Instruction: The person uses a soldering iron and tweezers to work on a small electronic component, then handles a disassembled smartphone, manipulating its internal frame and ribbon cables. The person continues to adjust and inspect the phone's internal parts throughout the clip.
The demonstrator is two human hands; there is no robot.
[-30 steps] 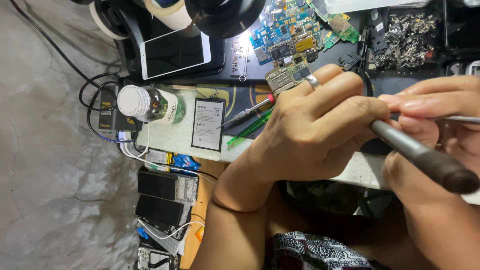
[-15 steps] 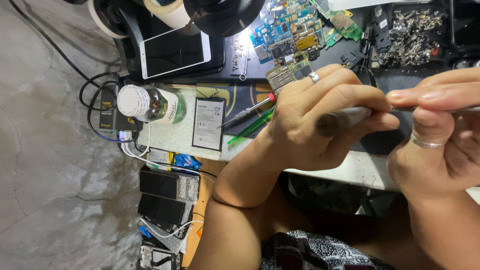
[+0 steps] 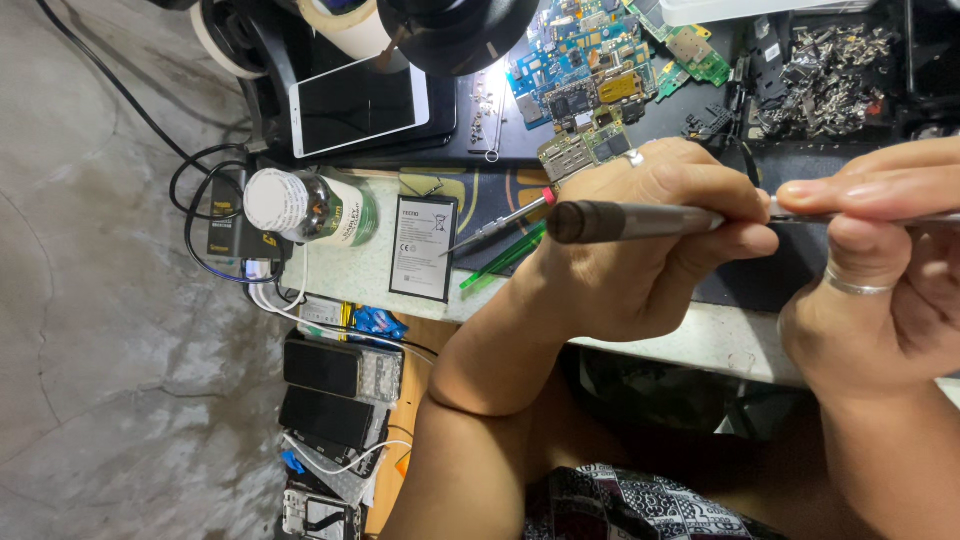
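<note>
Left hand [image 3: 640, 250] fingers curled shut round a dark-handled screwdriver [image 3: 640, 220], held level above the black work mat [image 3: 770, 275]. Right hand [image 3: 880, 290] pinches its thin shaft, thumb and forefinger closed. Beyond the mat's left edge: phone battery [image 3: 423, 248], white-capped bottle [image 3: 305, 207]. Circuit boards [image 3: 590, 60] above; pale bench [image 3: 700, 335], grey concrete floor [image 3: 90, 350].

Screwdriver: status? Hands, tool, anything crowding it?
Left hand gripping dark screwdriver handle. Right hand pinching its shaft end. Held above the bench; battery and bottle lie clear to the side.
</note>
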